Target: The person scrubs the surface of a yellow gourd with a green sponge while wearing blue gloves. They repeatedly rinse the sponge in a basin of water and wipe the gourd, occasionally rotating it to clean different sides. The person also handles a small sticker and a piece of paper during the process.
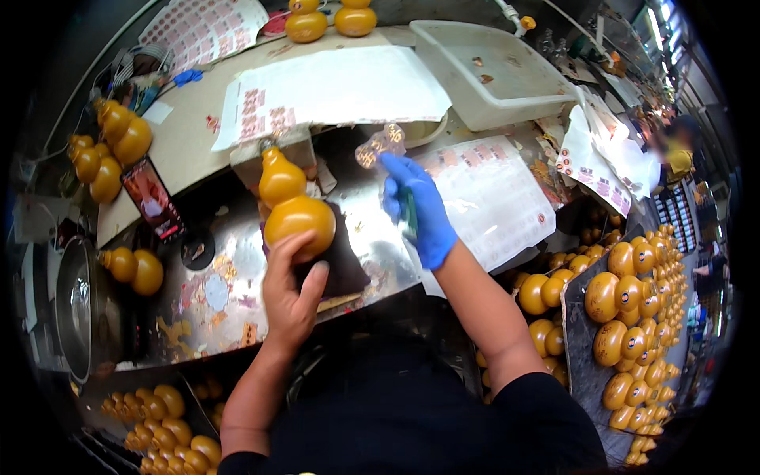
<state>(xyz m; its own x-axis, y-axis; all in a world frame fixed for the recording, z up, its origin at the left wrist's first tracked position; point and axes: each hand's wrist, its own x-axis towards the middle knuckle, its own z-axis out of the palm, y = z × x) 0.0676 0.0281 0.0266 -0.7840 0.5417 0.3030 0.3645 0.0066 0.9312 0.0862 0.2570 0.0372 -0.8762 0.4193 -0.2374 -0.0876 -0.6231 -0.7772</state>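
A glossy yellow-brown gourd-shaped bottle lies on a dark cloth at the middle of the bench, its neck against a pale block. My bare left hand grips its rounded base, the fingers on the near side and the thumb apart. In a blue glove, my right hand pinches a clear film decal with gold markings, held to the right of the bottle and apart from it. A dark green object, its kind unclear, is tucked in the same palm.
Printed decal sheets lie behind and to the right. A translucent plastic tub stands at the back right. A phone leans at left near a metal basin. Racked gourd bottles fill the right side; more sit lower left.
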